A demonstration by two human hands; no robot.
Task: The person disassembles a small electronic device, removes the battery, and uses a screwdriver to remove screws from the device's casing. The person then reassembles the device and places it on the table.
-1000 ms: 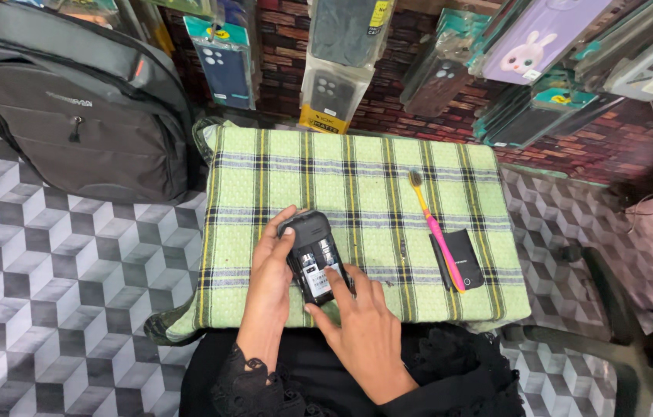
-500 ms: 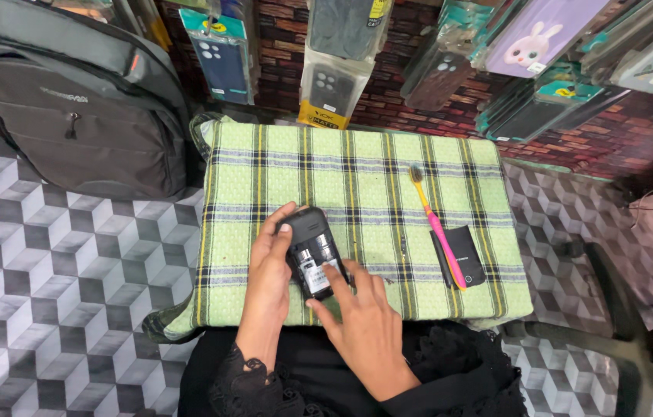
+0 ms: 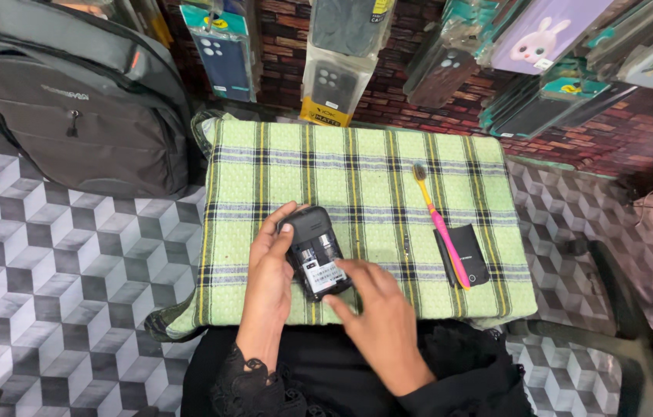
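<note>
Both hands cover phone edges; battery partly hidden.

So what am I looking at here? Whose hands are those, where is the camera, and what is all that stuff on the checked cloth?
There is no machine here: these are a person's own two bare hands, filmed by a camera worn on the head and looking down.

The left hand cups the side of a small black phone lying back-up with its cover off, so the inside shows. The right hand presses its fingertips on the phone's lower end.

The phone rests on a green checked cloth spread over a small table. To the right lie a pink toothbrush and, partly under it, a flat black cover.

A grey backpack stands on the tiled floor, and packaged phone cases hang on the brick wall.
</note>
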